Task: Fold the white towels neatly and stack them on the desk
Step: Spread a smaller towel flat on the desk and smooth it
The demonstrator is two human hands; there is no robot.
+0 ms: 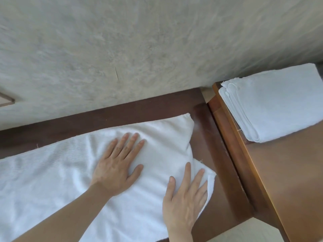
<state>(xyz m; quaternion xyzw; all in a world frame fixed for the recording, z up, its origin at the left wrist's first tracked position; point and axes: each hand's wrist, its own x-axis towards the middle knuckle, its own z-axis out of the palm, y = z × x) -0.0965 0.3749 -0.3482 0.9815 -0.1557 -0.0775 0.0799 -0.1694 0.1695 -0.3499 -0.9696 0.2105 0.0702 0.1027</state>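
Where spread across the dark wooden desk [206, 119], white towel [52, 180] lying flat below the textured wall [139, 41]; folded towel stack [279, 102] on lighter side table [288, 172], right of the desk; left hand [117, 165] and right hand [185, 201] pressed flat on the spread towel, fingers straight, slightly splayed, gripping nothing.

Mottled grey-beige plaster wall [139, 41], dark wood furniture below.
Wall has a small scratch mid-frame [116, 73]; dark brown tabletop [209, 123] runs w/ its far edge along it. To the right, a lighter brown tabletop [288, 172], narrow gap btwn them. Pale floor [244, 231] shows bottom right. Soft, even light.
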